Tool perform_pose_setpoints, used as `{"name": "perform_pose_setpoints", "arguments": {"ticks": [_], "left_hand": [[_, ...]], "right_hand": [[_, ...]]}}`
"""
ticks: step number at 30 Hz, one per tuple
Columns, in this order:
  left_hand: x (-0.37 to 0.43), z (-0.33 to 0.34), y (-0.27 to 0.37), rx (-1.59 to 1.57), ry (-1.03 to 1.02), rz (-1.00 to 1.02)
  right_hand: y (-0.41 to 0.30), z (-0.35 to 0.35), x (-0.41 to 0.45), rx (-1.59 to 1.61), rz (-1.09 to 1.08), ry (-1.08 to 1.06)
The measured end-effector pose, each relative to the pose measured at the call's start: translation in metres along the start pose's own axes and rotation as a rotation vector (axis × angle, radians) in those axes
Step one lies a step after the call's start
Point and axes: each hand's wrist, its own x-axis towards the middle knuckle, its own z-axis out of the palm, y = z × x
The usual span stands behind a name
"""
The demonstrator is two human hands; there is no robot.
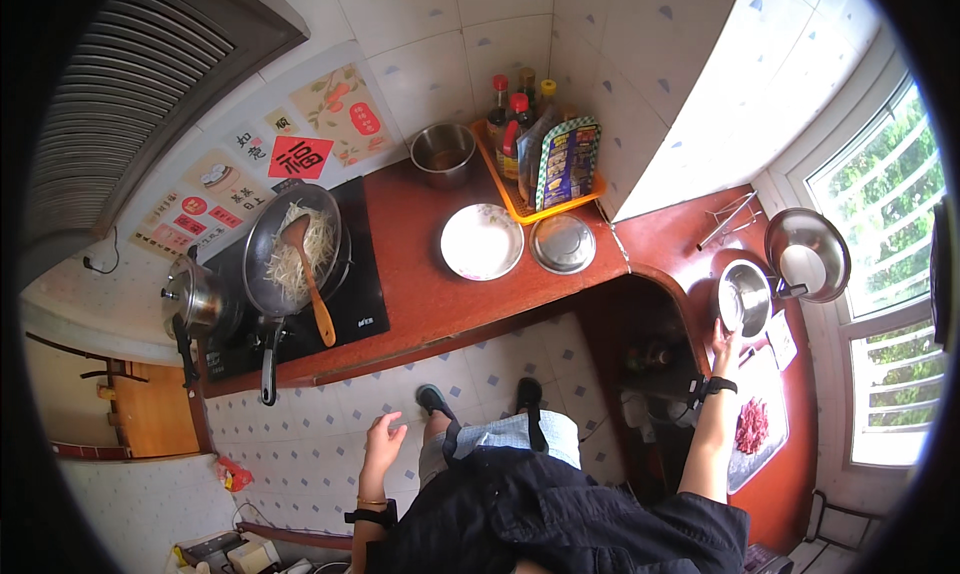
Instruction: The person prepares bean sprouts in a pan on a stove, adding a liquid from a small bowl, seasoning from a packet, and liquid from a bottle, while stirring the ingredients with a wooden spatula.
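My right hand (726,341) is at the near rim of a stainless steel bowl (744,299) on the right counter; whether its fingers grip the rim is not clear. Just below lies a cutting board (759,465) with a pile of chopped dark red food (752,426). My left hand (385,439) hangs over the floor with fingers apart, holding nothing. On the cooktop at left, a frying pan (255,274) holds pale shreds (300,255), and a wooden spatula (313,293) rests in it, its handle over the pan's rim.
A pressure cooker (199,296) stands left of the pan. Along the counter are a metal pot (443,154), a white plate (481,242), a metal lid (562,243) and an orange basket (525,215) of bottles. A larger steel basin (821,236) and a wire rack (727,218) stand near the window.
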Motion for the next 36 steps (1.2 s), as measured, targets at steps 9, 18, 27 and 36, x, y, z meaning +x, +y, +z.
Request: {"name": "perform_pose_setpoints", "arguments": {"ticks": [9, 18, 27, 36], "left_hand": [[0.005, 0.024, -0.047, -0.123, -0.25, -0.033], [0.058, -0.02, -0.061, 0.147, -0.662, 0.278], [-0.005, 0.006, -0.034, 0.395, -0.95, 0.679], [-0.065, 0.021, -0.006, 0.216, -0.756, 0.658]], "right_hand": [[0.107, -0.013, -0.156, -0.209, 0.149, 0.137], [0.205, -0.158, -0.454, -0.19, 0.175, 0.678], [0.242, -0.27, -0.681, 0.025, -0.013, 0.983], [0.23, -0.315, -0.672, 0.025, 0.232, 0.673]]}}
